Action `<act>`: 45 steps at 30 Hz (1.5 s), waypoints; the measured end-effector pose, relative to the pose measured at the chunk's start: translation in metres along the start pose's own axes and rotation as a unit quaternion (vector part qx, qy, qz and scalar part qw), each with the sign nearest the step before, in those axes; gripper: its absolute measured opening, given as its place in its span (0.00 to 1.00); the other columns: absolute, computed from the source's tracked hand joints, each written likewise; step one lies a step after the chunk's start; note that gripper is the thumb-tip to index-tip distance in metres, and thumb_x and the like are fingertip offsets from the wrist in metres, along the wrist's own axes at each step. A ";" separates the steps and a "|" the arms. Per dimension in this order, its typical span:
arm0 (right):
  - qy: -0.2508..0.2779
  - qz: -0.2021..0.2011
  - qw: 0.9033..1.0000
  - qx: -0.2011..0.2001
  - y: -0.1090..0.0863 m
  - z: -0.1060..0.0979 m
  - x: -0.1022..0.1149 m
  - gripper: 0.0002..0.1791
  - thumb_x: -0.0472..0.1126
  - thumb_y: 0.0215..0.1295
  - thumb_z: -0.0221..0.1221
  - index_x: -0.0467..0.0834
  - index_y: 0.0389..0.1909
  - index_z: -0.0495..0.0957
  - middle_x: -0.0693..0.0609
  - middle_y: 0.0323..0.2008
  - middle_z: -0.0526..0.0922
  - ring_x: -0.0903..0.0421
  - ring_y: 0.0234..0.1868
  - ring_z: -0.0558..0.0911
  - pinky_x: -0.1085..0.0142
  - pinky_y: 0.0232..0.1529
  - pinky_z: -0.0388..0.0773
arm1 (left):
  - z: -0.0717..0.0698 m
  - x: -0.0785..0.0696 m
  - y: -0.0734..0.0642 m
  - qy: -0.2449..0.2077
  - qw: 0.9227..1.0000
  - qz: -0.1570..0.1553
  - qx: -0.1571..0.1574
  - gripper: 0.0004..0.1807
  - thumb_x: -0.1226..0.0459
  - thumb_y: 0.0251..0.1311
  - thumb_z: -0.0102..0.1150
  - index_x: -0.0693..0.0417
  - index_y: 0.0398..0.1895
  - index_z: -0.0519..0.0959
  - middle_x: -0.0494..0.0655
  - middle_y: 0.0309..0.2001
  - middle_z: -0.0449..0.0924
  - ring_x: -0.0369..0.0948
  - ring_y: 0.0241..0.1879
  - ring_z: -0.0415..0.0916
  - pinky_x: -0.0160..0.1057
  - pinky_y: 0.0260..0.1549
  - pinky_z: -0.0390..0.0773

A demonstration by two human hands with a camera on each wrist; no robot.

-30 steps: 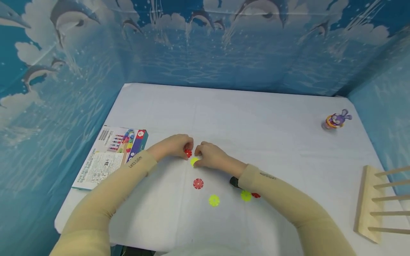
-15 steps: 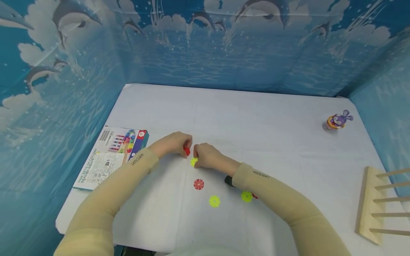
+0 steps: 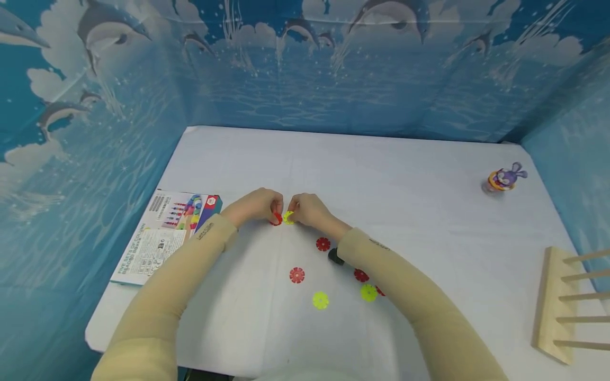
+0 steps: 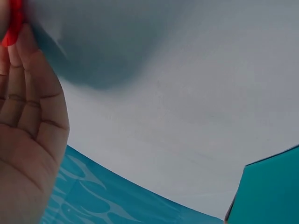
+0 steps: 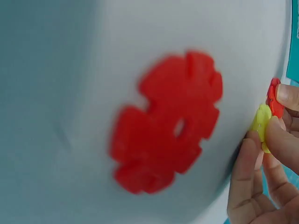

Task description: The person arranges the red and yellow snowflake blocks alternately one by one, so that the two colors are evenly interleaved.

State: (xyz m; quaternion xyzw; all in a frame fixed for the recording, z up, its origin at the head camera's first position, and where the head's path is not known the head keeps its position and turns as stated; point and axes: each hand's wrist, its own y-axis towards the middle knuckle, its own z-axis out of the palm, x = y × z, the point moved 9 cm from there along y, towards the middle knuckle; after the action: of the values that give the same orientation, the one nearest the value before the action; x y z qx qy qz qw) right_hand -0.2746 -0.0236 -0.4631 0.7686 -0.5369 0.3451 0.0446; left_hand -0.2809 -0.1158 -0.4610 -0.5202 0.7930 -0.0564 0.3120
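Between thumb and fingers, my left hand (image 3: 259, 205) pinches a red notched plastic disc (image 3: 276, 219); the left wrist view catches only the edge of this red disc (image 4: 15, 23). My right hand (image 3: 311, 211) pinches a yellow notched disc (image 3: 288, 217) just to its right. In the right wrist view the yellow disc (image 5: 262, 126) stands close against the red disc (image 5: 275, 98); whether their slots are joined I cannot tell. Nearest my right wrist, a loose red disc (image 3: 323, 244) lies on the white table, large and blurred in the right wrist view.
Loose red discs (image 3: 297, 275) and yellow discs (image 3: 321, 300) lie nearer the front, some partly under my right sleeve. A printed box (image 3: 157, 238) lies at the left. A wooden peg rack (image 3: 553, 307) is at the right, and a purple toy (image 3: 505, 178) stands at the back right.
Both hands have moved a little away from me, with the red and yellow discs brought close together. More loose red discs now show beside the right sleeve.
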 end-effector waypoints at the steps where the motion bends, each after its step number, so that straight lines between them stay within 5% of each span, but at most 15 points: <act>1: -0.004 0.001 1.000 -0.003 0.002 -0.002 0.000 0.08 0.38 0.60 0.67 0.40 0.38 0.82 0.48 0.35 0.84 0.59 0.30 0.74 0.71 0.31 0.69 | -0.001 0.000 0.001 0.000 1.000 -0.001 0.001 0.11 0.69 0.51 0.72 0.53 0.30 0.77 0.46 0.29 0.78 0.40 0.31 0.71 0.36 0.35 0.71; 8: -0.016 0.008 1.000 -0.004 0.008 -0.003 0.005 0.08 0.38 0.60 0.68 0.41 0.38 0.83 0.48 0.41 0.85 0.58 0.35 0.75 0.67 0.39 0.74 | 0.000 0.005 0.006 0.010 0.999 -0.023 0.023 0.11 0.67 0.52 0.71 0.53 0.31 0.76 0.45 0.31 0.78 0.39 0.32 0.71 0.35 0.36 0.71; 20: -0.025 0.045 0.999 -0.005 0.007 0.001 0.003 0.09 0.39 0.59 0.69 0.40 0.34 0.79 0.50 0.31 0.80 0.57 0.31 0.73 0.69 0.33 0.70 | 0.004 0.013 0.008 -0.011 0.997 -0.065 0.048 0.09 0.68 0.53 0.70 0.53 0.33 0.77 0.45 0.32 0.78 0.39 0.33 0.71 0.35 0.36 0.70; 45: -0.022 0.052 0.998 -0.022 0.008 -0.002 0.001 0.06 0.37 0.59 0.68 0.39 0.32 0.80 0.47 0.33 0.83 0.56 0.32 0.75 0.67 0.36 0.74 | 0.005 0.001 0.016 -0.032 0.999 -0.027 0.017 0.08 0.66 0.57 0.68 0.54 0.35 0.78 0.45 0.31 0.76 0.39 0.31 0.71 0.35 0.36 0.70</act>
State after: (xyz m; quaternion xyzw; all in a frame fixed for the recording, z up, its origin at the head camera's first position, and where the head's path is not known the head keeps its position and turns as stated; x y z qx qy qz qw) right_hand -0.2824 -0.0269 -0.4639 0.7458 -0.5845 0.3180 0.0320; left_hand -0.2911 -0.1086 -0.4718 -0.5376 0.7670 -0.0618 0.3447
